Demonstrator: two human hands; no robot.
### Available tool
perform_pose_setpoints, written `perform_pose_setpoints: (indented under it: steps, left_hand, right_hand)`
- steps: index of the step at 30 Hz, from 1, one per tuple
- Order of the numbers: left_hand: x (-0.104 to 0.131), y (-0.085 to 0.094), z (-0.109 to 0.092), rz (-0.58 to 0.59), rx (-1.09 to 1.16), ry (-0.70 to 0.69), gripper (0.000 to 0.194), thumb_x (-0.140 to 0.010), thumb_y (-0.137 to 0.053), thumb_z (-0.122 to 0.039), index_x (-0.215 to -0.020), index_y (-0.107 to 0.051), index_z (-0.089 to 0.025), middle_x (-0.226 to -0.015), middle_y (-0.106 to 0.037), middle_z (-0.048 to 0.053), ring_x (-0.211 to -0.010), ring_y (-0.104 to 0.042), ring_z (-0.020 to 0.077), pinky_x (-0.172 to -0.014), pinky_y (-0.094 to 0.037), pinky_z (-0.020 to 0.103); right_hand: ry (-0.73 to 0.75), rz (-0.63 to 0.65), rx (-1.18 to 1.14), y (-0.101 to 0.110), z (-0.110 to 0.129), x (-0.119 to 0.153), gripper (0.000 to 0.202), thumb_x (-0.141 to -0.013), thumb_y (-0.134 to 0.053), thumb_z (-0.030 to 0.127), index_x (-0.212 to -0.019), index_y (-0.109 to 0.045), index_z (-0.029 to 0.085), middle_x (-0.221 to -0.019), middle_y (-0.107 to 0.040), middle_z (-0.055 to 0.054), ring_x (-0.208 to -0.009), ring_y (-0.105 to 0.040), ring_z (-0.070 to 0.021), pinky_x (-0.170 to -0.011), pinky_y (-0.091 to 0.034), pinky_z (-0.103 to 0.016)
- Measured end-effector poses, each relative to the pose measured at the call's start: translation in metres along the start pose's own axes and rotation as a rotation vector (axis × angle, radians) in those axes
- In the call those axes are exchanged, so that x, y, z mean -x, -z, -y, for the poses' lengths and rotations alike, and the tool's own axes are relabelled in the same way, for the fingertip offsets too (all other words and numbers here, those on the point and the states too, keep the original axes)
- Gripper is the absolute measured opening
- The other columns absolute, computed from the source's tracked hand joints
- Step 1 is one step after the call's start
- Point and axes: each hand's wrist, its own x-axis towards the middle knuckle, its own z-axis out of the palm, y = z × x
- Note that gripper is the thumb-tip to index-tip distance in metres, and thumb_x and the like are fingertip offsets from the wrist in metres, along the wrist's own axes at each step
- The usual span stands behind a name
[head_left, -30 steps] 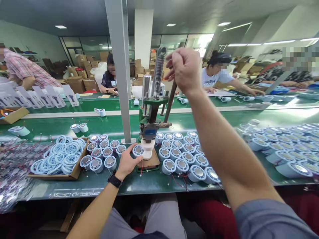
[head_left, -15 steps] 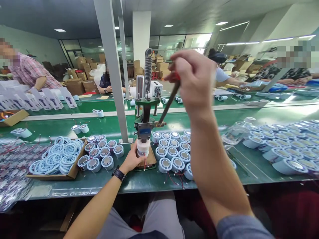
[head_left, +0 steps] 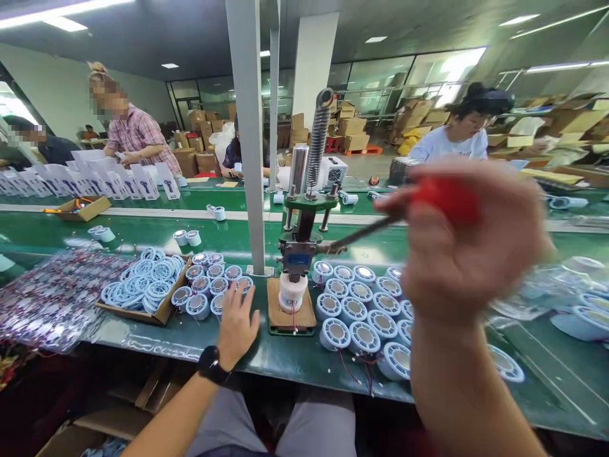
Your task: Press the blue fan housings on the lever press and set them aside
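A hand-operated lever press stands in front of me, its white pressing head down on a light-blue round housing with red wires. My right hand, smeared by motion, is closed around the red knob of the press lever. To the left of the press, my left hand is spread with nothing held. Its fingertips reach over the nearest housings of the left group; whether they touch is unclear. More housings with round metal centres stand in rows right of the press.
A cardboard tray of light-blue rings lies left, beside a sheet-like pile of wired parts. A grey post rises behind the press. Several people work across the green conveyor. A clear plastic container lies right.
My left hand has let go of the housing under the press and moved left, opening. My right hand has swung the lever down and to the right. The view has shifted left.
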Motion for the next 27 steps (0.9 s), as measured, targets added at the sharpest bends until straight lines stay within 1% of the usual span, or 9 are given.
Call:
perform_pose_setpoints:
  steps: [2, 4, 9, 12, 15, 17, 19, 23, 27]
  left_hand:
    - [0.024, 0.013, 0.012, -0.041, -0.122, 0.021, 0.047, -0.086, -0.057, -0.018, -0.133, -0.058, -0.018, -0.148, -0.048, 0.015, -0.147, -0.031, 0.0372, -0.119, -0.028, 0.063]
    - [0.049, 0.018, 0.019, -0.047, -0.147, 0.025, 0.043, -0.086, -0.057, -0.017, -0.129, -0.061, -0.020, -0.147, -0.050, 0.014, -0.145, -0.034, 0.0379, -0.116, -0.031, 0.065]
    - [0.071, 0.007, 0.008, -0.103, 0.061, 0.038, 0.025, -0.087, -0.053, -0.015, -0.104, -0.069, -0.024, -0.116, -0.066, 0.010, -0.125, -0.056, 0.0297, -0.107, -0.046, 0.056]
    - [0.043, 0.002, -0.003, -0.011, 0.233, 0.034, 0.020, -0.086, -0.053, -0.012, -0.089, -0.070, -0.022, -0.100, -0.070, 0.009, -0.111, -0.064, 0.0257, -0.101, -0.052, 0.049]
    - [0.011, 0.013, 0.001, 0.196, 0.319, -0.079, 0.027, -0.082, -0.054, -0.008, -0.096, -0.071, -0.024, -0.106, -0.074, 0.007, -0.112, -0.065, 0.0237, -0.114, -0.039, 0.055]
    - [-0.005, 0.032, 0.013, 0.244, 0.273, -0.180, 0.033, -0.083, -0.052, -0.008, -0.105, -0.070, -0.025, -0.113, -0.073, 0.006, -0.119, -0.062, 0.0233, -0.120, -0.028, 0.057]
    - [-0.017, 0.063, 0.030, 0.143, 0.107, -0.179, 0.034, -0.086, -0.048, -0.011, -0.109, -0.069, -0.025, -0.115, -0.073, 0.006, -0.122, -0.060, 0.0228, -0.120, -0.030, 0.053]
    - [-0.029, 0.140, 0.077, -0.065, -0.339, 0.139, 0.027, -0.088, -0.045, -0.021, -0.103, -0.067, -0.017, -0.114, -0.069, 0.014, -0.114, -0.061, 0.0289, -0.106, -0.045, 0.050]
    - [-0.031, 0.181, 0.148, 0.054, -0.441, 0.307, 0.029, -0.085, -0.046, -0.040, -0.072, -0.055, -0.016, -0.075, -0.062, 0.008, -0.102, -0.063, 0.0366, -0.096, -0.046, 0.061]
  right_hand:
    - [-0.023, 0.077, -0.076, -0.019, -0.027, -0.041, 0.036, -0.099, -0.048, 0.026, -0.134, -0.051, 0.021, -0.132, -0.053, -0.007, -0.100, -0.063, -0.0106, -0.084, -0.058, -0.028]
    - [-0.031, 0.096, -0.101, -0.035, -0.045, -0.036, 0.046, -0.099, -0.045, 0.028, -0.144, -0.040, 0.022, -0.142, -0.045, -0.009, -0.115, -0.059, -0.0148, -0.093, -0.056, -0.033]
    - [-0.310, -0.163, -0.062, -0.064, -0.048, 0.122, 0.062, -0.093, -0.053, 0.030, -0.150, -0.029, 0.025, -0.140, -0.046, -0.015, -0.123, -0.057, -0.0231, -0.101, -0.052, -0.047]
    - [-0.590, -0.044, -0.017, -0.084, -0.047, 0.216, 0.083, -0.083, -0.065, 0.040, -0.152, -0.023, 0.019, -0.141, -0.045, -0.019, -0.124, -0.056, -0.0279, -0.104, -0.049, -0.050]
    - [-0.788, 0.069, -0.025, -0.103, -0.052, 0.254, 0.096, -0.075, -0.071, 0.048, -0.152, -0.025, 0.013, -0.128, -0.057, -0.020, -0.110, -0.064, -0.0277, -0.098, -0.052, -0.047]
    - [-0.831, 0.043, -0.027, -0.112, -0.057, 0.258, 0.095, -0.074, -0.071, 0.050, -0.150, -0.029, 0.012, -0.118, -0.063, -0.018, -0.103, -0.066, -0.0266, -0.095, -0.053, -0.044]
    - [-0.812, -0.021, 0.002, -0.118, -0.060, 0.254, 0.092, -0.073, -0.072, 0.053, -0.148, -0.034, 0.013, -0.122, -0.061, -0.018, -0.106, -0.065, -0.0275, -0.097, -0.052, -0.044]
    - [-0.659, -0.091, 0.144, -0.115, -0.042, 0.253, 0.076, -0.078, -0.069, 0.050, -0.139, -0.044, 0.012, -0.129, -0.055, -0.019, -0.118, -0.058, -0.0306, -0.103, -0.048, -0.048]
    - [-0.437, 0.064, 0.251, -0.080, 0.009, 0.262, 0.048, -0.090, -0.058, 0.031, -0.134, -0.047, 0.015, -0.123, -0.058, -0.016, -0.115, -0.059, -0.0255, -0.097, -0.052, -0.043]
